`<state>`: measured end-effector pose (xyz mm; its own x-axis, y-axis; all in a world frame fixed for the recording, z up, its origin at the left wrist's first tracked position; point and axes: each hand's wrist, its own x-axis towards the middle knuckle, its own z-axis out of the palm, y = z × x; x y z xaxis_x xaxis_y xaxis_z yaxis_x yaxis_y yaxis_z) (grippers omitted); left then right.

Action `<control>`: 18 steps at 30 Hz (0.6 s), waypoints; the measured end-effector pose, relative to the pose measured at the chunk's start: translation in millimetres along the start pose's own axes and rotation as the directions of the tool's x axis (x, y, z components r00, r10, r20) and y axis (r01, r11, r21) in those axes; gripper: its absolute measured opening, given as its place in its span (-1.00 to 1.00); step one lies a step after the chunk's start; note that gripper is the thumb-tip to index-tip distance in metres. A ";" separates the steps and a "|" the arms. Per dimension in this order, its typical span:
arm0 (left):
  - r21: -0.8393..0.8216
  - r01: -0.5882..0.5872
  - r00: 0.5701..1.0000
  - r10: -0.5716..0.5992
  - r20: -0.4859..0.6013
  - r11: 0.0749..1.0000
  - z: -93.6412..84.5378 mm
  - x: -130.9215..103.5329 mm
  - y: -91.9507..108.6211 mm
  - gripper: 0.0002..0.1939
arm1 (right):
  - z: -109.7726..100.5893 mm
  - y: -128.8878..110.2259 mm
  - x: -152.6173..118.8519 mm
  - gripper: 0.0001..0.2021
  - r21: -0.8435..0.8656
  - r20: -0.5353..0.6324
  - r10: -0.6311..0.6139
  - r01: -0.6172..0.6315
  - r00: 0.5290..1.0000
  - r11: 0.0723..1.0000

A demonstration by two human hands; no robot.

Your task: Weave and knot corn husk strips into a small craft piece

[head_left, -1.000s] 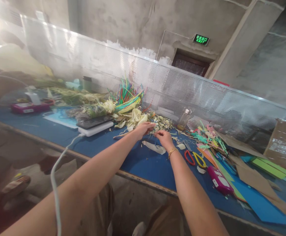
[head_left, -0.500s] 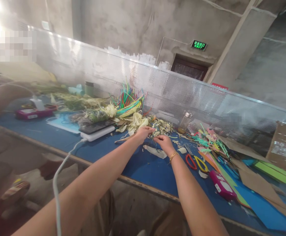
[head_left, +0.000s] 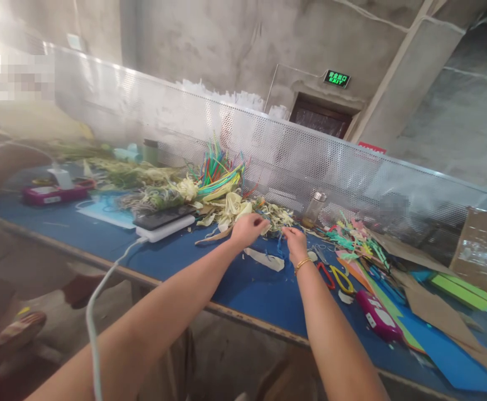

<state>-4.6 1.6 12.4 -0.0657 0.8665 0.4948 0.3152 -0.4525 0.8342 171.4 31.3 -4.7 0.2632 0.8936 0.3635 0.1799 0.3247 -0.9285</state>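
Observation:
My left hand is closed in a pinch over the front of a pile of pale dried husk strips. Whatever its fingertips hold is too small to make out. To its right, my right hand, with a gold bracelet at the wrist, pinches a thin blue strand that hangs down from the fingertips. A small gap separates the two hands. Below them a loose pale husk strip lies on the blue tabletop.
Red-and-yellow-handled scissors and a magenta box lie right, beside coloured paper sheets. A glass bottle stands behind. Left are a white power bank with its cable, colourful strands and another person's arm.
My hands have moved apart, the right one shifting right and slightly down. The blue strand now shows beneath the right fingertips. My left hand has turned slightly.

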 end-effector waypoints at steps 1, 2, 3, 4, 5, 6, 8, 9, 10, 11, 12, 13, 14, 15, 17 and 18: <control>0.117 -0.136 0.988 0.125 0.095 0.984 2.6 -4.2 2.7 -0.62 | -2.1 1.7 3.3 -0.72 0.030 -0.046 0.017 -0.015 0.999 0.999; 0.184 -0.245 0.959 0.209 0.193 0.952 5.6 -8.0 4.9 -0.62 | -4.2 3.5 6.6 -0.73 0.059 -0.089 0.032 -0.027 0.996 0.998; 0.225 -0.314 0.927 0.247 0.282 0.922 8.6 -11.1 6.5 -0.63 | -6.1 5.2 9.6 -0.73 0.080 -0.126 0.044 -0.034 0.991 0.996; 0.253 -0.347 0.902 0.247 0.354 0.903 11.2 -13.3 7.3 -0.64 | -7.7 6.8 12.2 -0.73 0.092 -0.154 0.052 -0.038 0.987 0.995; 0.277 -0.361 0.883 0.231 0.409 0.890 13.0 -14.6 7.4 -0.65 | -9.0 8.1 14.1 -0.74 0.094 -0.172 0.053 -0.037 0.984 0.995; 0.297 -0.363 0.871 0.208 0.445 0.883 14.0 -15.0 6.9 -0.67 | -9.9 9.2 15.3 -0.74 0.086 -0.180 0.049 -0.034 0.982 0.996; 0.333 -0.348 0.869 0.168 0.466 0.876 13.5 -14.0 4.9 -0.67 | -10.5 10.8 15.6 -0.74 0.048 -0.172 0.031 -0.023 0.985 0.999; 0.347 -0.339 0.874 0.156 0.460 0.875 12.4 -13.2 3.7 -0.67 | -10.4 11.3 14.8 -0.73 0.019 -0.159 0.020 -0.017 0.987 1.000; 0.359 -0.329 0.881 0.148 0.449 0.873 11.3 -12.3 2.5 -0.66 | -10.0 11.6 13.4 -0.72 -0.017 -0.143 0.007 -0.009 0.990 1.000; 0.368 -0.322 0.888 0.144 0.437 0.872 10.3 -11.6 1.4 -0.66 | -9.6 11.7 11.8 -0.71 -0.055 -0.127 -0.006 -0.002 0.992 0.998; 0.374 -0.317 0.892 0.141 0.430 0.871 9.7 -11.2 0.2 -0.67 | -9.1 11.7 10.0 -0.70 -0.091 -0.111 -0.016 0.006 0.994 0.996; 0.377 -0.315 0.894 0.139 0.426 0.871 9.5 -10.9 -1.1 -0.68 | -8.7 11.7 8.2 -0.70 -0.120 -0.096 -0.025 0.013 0.995 0.993; 0.380 -0.311 0.895 0.135 0.425 0.871 9.6 -10.6 -2.5 -0.69 | -8.3 11.5 6.4 -0.69 -0.141 -0.081 -0.033 0.021 0.996 0.990; 0.381 -0.304 0.898 0.129 0.421 0.873 10.0 -10.3 -4.0 -0.70 | -7.9 11.4 4.8 -0.69 -0.154 -0.066 -0.042 0.032 0.997 0.988; 0.382 -0.277 0.913 0.116 0.392 0.882 10.8 -8.7 -7.8 -0.70 | -6.8 11.2 2.2 -0.69 -0.166 -0.032 -0.068 0.061 0.997 0.984; 0.377 -0.255 0.926 0.112 0.361 0.890 11.1 -7.2 -10.2 -0.70 | -6.0 11.3 1.1 -0.69 -0.173 -0.009 -0.084 0.082 0.996 0.982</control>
<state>3.2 2.4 -2.5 0.3166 0.8277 0.4633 0.6547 -0.5441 0.5248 179.4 34.1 -14.3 0.2553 0.8604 0.4412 0.3621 0.3380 -0.8687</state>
